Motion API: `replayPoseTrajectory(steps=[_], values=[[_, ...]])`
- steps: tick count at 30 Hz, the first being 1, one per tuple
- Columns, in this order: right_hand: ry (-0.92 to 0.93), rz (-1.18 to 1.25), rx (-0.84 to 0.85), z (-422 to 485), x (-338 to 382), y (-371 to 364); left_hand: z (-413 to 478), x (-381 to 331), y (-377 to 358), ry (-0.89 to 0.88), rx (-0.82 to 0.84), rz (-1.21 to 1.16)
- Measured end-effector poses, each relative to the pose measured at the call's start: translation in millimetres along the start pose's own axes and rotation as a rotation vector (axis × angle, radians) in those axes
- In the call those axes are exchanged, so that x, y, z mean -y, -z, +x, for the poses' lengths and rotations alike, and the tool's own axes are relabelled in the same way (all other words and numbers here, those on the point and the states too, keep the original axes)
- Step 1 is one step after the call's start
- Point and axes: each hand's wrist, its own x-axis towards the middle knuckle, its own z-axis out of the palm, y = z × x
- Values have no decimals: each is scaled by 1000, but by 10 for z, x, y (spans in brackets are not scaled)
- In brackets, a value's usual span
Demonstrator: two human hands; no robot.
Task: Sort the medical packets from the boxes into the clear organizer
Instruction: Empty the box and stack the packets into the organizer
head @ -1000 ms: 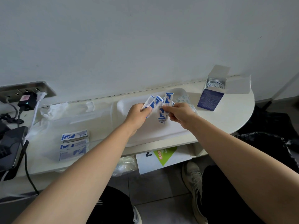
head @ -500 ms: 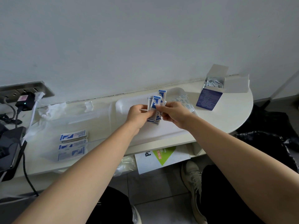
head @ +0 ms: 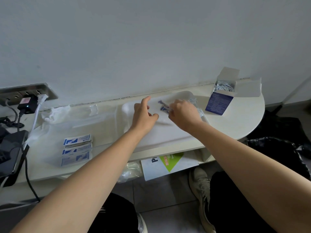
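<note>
Blue-and-white packets (head: 164, 106), blurred in the head view, are pinched at the right hand's (head: 183, 115) fingertips and fan up and left over the tray (head: 125, 109). The left hand (head: 144, 115) hangs just beside them, fingers loose, holding nothing. A stack (head: 76, 142) lies well to the left, long axis sideways, so the left hand is likely nearer it. The box (head: 218, 105) stands to the right.

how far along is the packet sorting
Early on. Done: a few larger packets lie in what looks like the clear organizer. In hand: the right hand pinches small blue packets over the white tray; the left hand is open. Left: the open box holds many more.
</note>
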Motion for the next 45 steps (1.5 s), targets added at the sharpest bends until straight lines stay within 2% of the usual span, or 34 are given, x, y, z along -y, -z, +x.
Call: replayPoseTrajectory(steps=[2,4,8,13,18,26,31,38,45], values=[[94,-141,95,-41,21,-92,-21,34,15,-91,5,66],[126,-177,144,-71,42,-179,-38,81,2,-128,58,149],[117,-143,158,-59,-9,-204,-64,155,-59,-127,137,286],[21,-102,231,-85,-131,-176,-30,198,-126,-103,189,362],[-25,-51,257,-85,-159,-161,-47,190,-153,-98,86,242],[-94,-17,223,-101,-188,-103,53,243,-223,-50,42,185],[-109,100,232,-102,-196,-132,59,242,-280,-2,128,196],[-114,215,243,-84,-222,-177,17,236,-180,79,117,162],[-149,262,270,-91,-176,-163,-11,209,-216,12,153,198]])
